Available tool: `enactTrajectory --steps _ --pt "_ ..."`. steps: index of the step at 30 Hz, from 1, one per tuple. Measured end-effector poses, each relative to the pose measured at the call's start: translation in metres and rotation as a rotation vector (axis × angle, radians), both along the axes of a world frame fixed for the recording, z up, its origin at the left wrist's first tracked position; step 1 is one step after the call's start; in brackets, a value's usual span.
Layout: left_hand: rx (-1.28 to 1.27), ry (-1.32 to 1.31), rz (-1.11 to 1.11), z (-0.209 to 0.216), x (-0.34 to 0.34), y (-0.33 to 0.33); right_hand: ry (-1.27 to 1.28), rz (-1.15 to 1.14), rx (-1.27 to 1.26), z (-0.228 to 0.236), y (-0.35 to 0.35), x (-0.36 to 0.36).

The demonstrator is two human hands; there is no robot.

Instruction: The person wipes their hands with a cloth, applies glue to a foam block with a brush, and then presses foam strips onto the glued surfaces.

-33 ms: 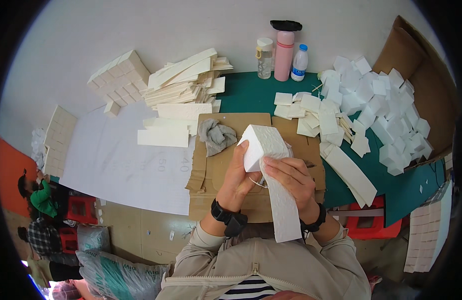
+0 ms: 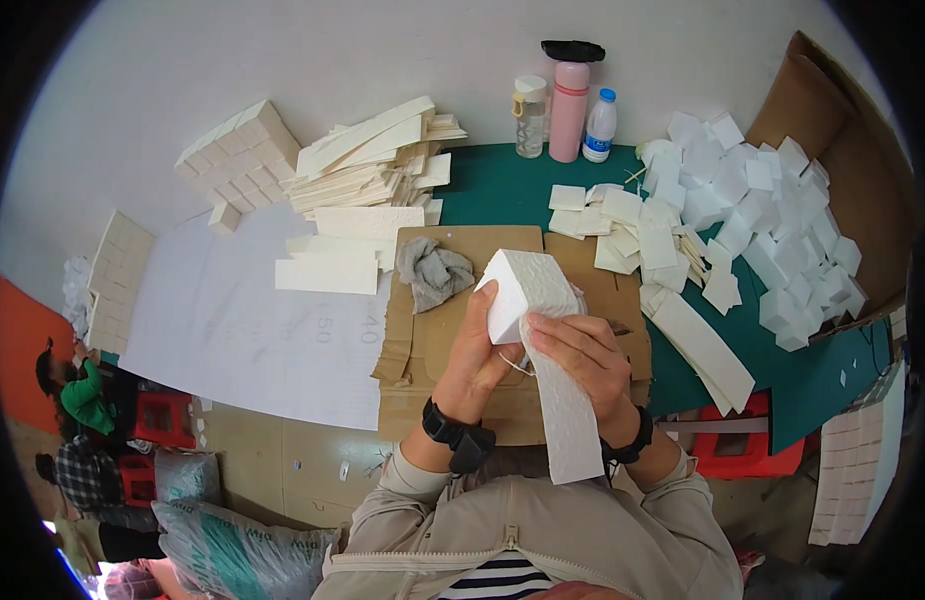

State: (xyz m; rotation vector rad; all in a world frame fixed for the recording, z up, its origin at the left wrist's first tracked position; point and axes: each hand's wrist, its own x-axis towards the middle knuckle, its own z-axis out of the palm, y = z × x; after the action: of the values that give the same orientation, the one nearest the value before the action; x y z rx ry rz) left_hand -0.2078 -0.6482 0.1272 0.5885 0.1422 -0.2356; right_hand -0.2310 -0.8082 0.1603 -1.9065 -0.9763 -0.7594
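A white foam block (image 2: 505,300) is held up over the cardboard by my left hand (image 2: 473,350), thumb on its left face; the other fingers are partly hidden behind it. A textured white strip (image 2: 565,425) lies over the block's top and right side, and its loose end hangs toward my jacket. My right hand (image 2: 586,360) is closed on the strip and presses it to the block's near edge. A thin pale string or sliver (image 2: 518,366) shows under the block. Below both hands lies a brown cardboard sheet (image 2: 453,400), with a crumpled grey cloth (image 2: 435,272) at its left.
Cream strips (image 2: 373,165) are stacked at the far left, beside a stack of blocks (image 2: 241,155). Small square pieces (image 2: 623,225) and heaped white blocks (image 2: 773,220) lie right, by a cardboard box (image 2: 843,130). A pink bottle (image 2: 569,112) stands at the back. People (image 2: 88,395) sit far left.
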Motion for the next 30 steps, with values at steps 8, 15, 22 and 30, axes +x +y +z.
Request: enactTrajectory --steps 8,15,22,30 --pt "0.068 0.047 0.054 -0.009 0.006 0.003 0.017 -0.001 -0.077 -0.002 -0.002 0.011" --pt "-0.049 -0.009 -0.129 0.011 0.001 -0.001 0.202 0.029 0.015 0.006 -0.017 0.036" --pt "0.121 -0.010 -0.103 0.009 -0.001 -0.001 0.333 0.176 0.111 0.009 -0.034 0.050" --pt "0.381 -0.119 -0.001 -0.010 0.004 0.010 0.542 0.315 0.392 -0.006 -0.043 0.054"
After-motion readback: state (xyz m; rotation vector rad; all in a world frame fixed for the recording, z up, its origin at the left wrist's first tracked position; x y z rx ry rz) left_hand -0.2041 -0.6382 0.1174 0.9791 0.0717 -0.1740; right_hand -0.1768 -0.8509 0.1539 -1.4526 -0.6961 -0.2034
